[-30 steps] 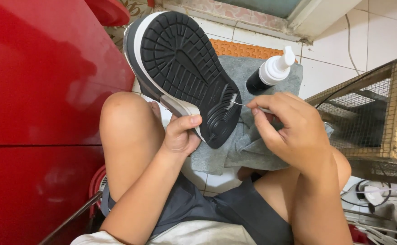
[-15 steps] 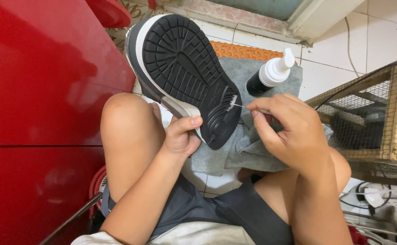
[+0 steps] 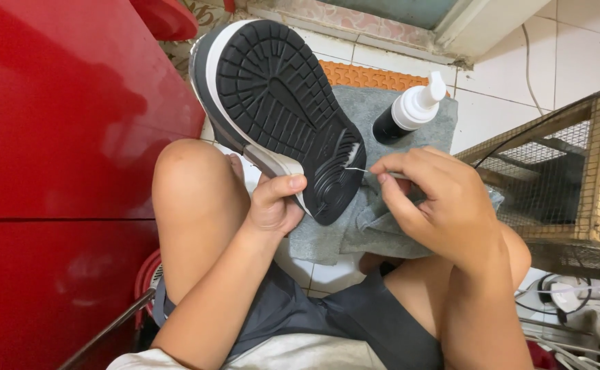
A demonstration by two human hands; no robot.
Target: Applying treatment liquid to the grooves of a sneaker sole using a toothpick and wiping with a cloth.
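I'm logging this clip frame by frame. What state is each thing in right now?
Shoe: sole up, tilted, gripped at its edge.
Left hand: closed on the shoe's edge.
Right hand: pinching a thin pick.
Thin pick: tip touching the sole's tread.
Pump bottle: upright, standing on the cloth.
Grey cloth: spread and rumpled under the shoe.
Wire cage: standing at the right; whether open or shut cannot be told.

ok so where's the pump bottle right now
In the head view the pump bottle lies upper right of centre on the grey cloth, just beyond the shoe and above the right hand.
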